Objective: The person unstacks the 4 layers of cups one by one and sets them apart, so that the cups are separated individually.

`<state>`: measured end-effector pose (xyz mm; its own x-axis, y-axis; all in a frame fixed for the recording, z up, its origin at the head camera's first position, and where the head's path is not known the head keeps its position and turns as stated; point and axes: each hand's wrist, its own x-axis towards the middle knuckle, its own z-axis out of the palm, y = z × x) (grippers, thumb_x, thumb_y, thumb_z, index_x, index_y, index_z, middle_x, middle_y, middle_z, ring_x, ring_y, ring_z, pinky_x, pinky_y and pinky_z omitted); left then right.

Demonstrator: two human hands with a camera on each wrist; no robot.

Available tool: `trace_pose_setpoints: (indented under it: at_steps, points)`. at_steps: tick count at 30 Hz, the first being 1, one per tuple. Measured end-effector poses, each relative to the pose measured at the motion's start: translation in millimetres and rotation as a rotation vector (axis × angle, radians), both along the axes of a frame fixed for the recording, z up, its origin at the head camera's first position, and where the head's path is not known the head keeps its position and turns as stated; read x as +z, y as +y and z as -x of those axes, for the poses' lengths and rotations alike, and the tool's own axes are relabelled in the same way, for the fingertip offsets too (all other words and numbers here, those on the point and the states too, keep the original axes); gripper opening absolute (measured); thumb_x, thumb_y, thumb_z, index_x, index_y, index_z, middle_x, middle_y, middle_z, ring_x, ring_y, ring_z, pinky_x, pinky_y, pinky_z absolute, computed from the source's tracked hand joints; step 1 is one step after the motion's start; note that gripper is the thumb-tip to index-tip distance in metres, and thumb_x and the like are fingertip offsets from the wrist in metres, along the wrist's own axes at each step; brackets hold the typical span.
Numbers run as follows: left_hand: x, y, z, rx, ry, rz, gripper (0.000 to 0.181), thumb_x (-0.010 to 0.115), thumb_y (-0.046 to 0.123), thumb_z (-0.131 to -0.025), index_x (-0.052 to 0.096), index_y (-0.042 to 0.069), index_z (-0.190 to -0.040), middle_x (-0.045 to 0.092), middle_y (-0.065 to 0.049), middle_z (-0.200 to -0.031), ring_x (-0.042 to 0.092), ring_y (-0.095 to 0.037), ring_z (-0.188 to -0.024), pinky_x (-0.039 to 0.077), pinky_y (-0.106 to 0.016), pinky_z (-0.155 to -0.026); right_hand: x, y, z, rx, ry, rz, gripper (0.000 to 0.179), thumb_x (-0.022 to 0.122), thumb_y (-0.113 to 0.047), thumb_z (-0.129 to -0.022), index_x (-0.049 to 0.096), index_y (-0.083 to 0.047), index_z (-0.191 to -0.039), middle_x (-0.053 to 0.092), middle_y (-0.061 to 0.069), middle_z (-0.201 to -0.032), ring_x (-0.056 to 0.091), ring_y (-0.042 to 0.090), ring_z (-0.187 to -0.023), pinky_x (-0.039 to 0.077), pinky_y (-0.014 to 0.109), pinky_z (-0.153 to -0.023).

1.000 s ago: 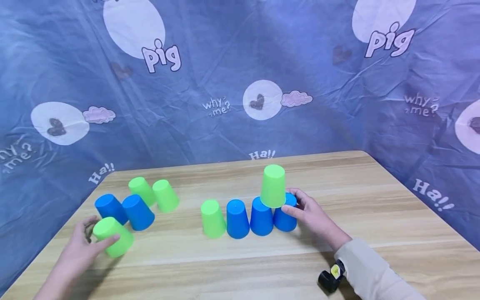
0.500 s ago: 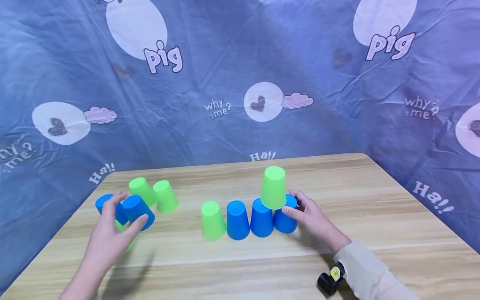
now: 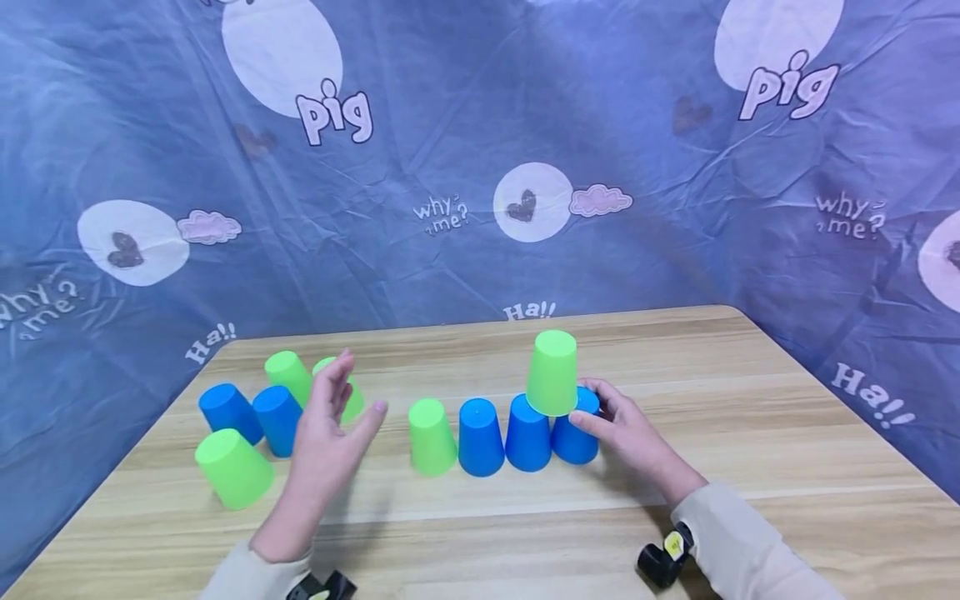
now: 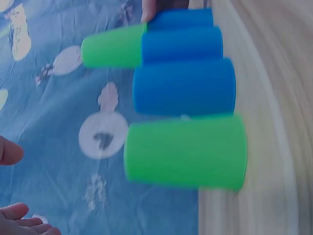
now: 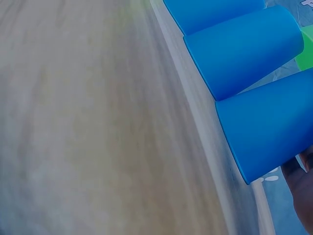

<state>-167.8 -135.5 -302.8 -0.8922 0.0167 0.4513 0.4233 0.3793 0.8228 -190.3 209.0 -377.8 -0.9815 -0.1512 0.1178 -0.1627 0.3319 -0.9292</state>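
Note:
Four-in-line upside-down cups stand mid-table: a green cup [image 3: 432, 440] at the left end, then two blue cups [image 3: 481, 440] and a rightmost blue cup [image 3: 575, 444]. Bridging the two right-hand blue cups, another green cup [image 3: 552, 375] sits upside down on top. My right hand [image 3: 633, 437] holds the rightmost blue cup, thumb in front and fingers behind it. My left hand [image 3: 326, 442] is raised left of the row, fingers spread and holding nothing. In the left wrist view its fingers [image 4: 22, 223] are apart from the row's green cup [image 4: 186, 152].
At the left, several more upside-down cups stand grouped: a near green cup [image 3: 235, 469], two blue cups [image 3: 231, 414], a far green cup [image 3: 288, 375] and one green cup [image 3: 352, 402] partly behind my left hand. A patterned blue cloth [image 3: 420, 283] hangs behind the wooden table [image 3: 480, 542].
My left hand has let go of the near green cup at the left and moved right, past the blue cups, towards the row. My right hand has stayed at the rightmost blue cup.

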Motion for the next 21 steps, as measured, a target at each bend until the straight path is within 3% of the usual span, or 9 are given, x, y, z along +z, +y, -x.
trace_pose_setpoints:
  at_steps: [5,11,17,21]
  points:
    - [-5.1,23.8,5.1,-0.084,-0.023,-0.023,0.058,0.062,-0.001,-0.084,0.033,-0.002,-0.135,0.033,-0.017,-0.145,0.029,-0.029,-0.136,0.027,-0.036,-0.110,-0.9,-0.8,0.0,-0.004,0.001,0.006,0.050,0.056,-0.027,-0.093,0.038,-0.003,-0.133,0.046,0.019,-0.131,0.043,0.038,-0.121,0.037,0.056,-0.099]
    - [-9.3,57.2,10.7,-0.153,-0.034,-0.048,0.059,0.064,0.003,-0.083,0.035,0.000,-0.135,0.036,-0.016,-0.144,0.031,-0.029,-0.135,0.028,-0.040,-0.110,0.4,-1.1,-1.1,-0.004,-0.009,0.014,0.051,0.056,-0.028,-0.093,0.038,-0.003,-0.133,0.046,0.019,-0.131,0.043,0.038,-0.121,0.037,0.056,-0.099]
    - [-6.4,91.9,15.4,-0.184,-0.119,-0.098,0.064,0.064,0.012,-0.086,0.031,0.007,-0.140,0.032,-0.010,-0.148,0.024,-0.025,-0.139,0.024,-0.041,-0.112,1.3,0.6,-1.4,-0.005,-0.006,0.010,0.049,0.055,-0.027,-0.093,0.038,-0.003,-0.133,0.047,0.018,-0.129,0.044,0.037,-0.120,0.037,0.056,-0.099]
    - [-3.1,108.6,18.2,-0.250,-0.193,-0.095,0.069,0.063,0.019,-0.087,0.025,0.008,-0.144,0.026,-0.011,-0.150,0.020,-0.026,-0.140,0.023,-0.044,-0.112,1.2,-0.3,-0.1,0.002,0.003,0.012,0.050,0.055,-0.027,-0.093,0.038,-0.003,-0.133,0.048,0.018,-0.128,0.045,0.036,-0.119,0.038,0.054,-0.098]
